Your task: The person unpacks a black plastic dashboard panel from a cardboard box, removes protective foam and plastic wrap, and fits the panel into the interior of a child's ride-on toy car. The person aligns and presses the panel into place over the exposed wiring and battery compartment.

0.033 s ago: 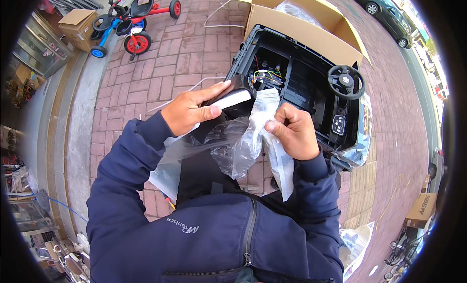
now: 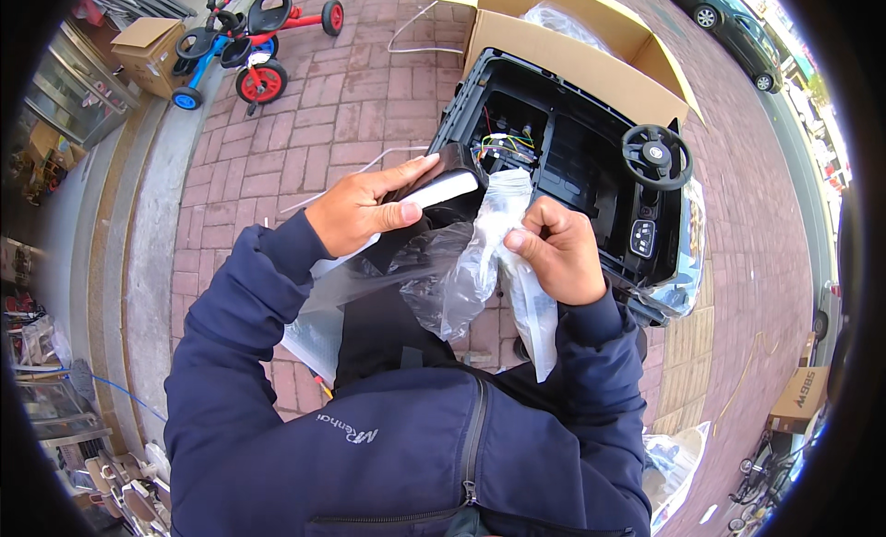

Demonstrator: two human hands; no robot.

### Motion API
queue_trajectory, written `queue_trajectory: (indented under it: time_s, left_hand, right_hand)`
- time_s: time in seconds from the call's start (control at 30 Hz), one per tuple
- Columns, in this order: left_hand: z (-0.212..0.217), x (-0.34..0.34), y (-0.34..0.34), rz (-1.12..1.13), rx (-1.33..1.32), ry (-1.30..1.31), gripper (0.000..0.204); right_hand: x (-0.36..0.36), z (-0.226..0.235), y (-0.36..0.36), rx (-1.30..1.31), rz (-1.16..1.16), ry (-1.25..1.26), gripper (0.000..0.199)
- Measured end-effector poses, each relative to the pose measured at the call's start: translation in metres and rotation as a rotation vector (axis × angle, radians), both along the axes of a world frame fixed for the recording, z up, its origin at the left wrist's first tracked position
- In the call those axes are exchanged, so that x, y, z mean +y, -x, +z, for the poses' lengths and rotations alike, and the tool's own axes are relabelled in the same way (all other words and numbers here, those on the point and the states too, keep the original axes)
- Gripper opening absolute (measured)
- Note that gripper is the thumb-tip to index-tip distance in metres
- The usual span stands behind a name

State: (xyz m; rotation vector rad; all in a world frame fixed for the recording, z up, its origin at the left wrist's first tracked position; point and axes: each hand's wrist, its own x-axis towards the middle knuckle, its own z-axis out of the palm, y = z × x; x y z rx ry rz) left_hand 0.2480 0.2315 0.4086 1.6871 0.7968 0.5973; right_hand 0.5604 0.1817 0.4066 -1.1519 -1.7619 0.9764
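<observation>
My left hand [image 2: 365, 205] is closed round a black part with a white edge [image 2: 452, 182], with thumb and fingers on its two sides. What kind of part it is I cannot make out. My right hand [image 2: 558, 251] pinches a crumpled clear plastic bag [image 2: 494, 232], which hangs down in folds below the fist. Clear wrapping also trails between both hands and over my dark trousers. Just beyond my hands is a black toy ride-on car body [image 2: 581, 159]. It has a steering wheel [image 2: 656, 156] on its right and loose coloured wires [image 2: 506, 148] in an opening on its left.
Behind the car body stands an open cardboard box [image 2: 572, 48] with plastic film inside. Children's tricycles [image 2: 261, 80] are at the far left, near another carton [image 2: 152, 53]. Steps [image 2: 115, 260] run along the left. Plastic wrapping [image 2: 678, 468] lies low on the right.
</observation>
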Motion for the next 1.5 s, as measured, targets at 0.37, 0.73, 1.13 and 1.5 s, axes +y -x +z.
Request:
queue_trajectory:
  time_s: [0.37, 0.73, 1.13, 1.5]
  left_hand:
    - [-0.005, -0.048, -0.025, 0.52, 0.6, -0.744, 0.069]
    - [-0.005, 0.0, -0.028, 0.412, 0.667, -0.793, 0.038]
    - [0.004, 0.064, -0.031, 0.204, 0.968, -0.604, 0.032]
    - [0.007, 0.112, 0.017, 0.379, 1.007, -0.51, 0.04]
  right_hand:
    - [-0.009, 0.008, 0.0, 0.043, -0.031, -0.069, 0.042]
    - [-0.034, 0.021, 0.008, -0.594, 0.112, -0.675, 0.03]
    - [-0.066, -0.006, 0.005, -0.618, -0.3, -0.297, 0.076]
    - [-0.077, -0.012, -0.025, -0.956, -0.279, -0.192, 0.035]
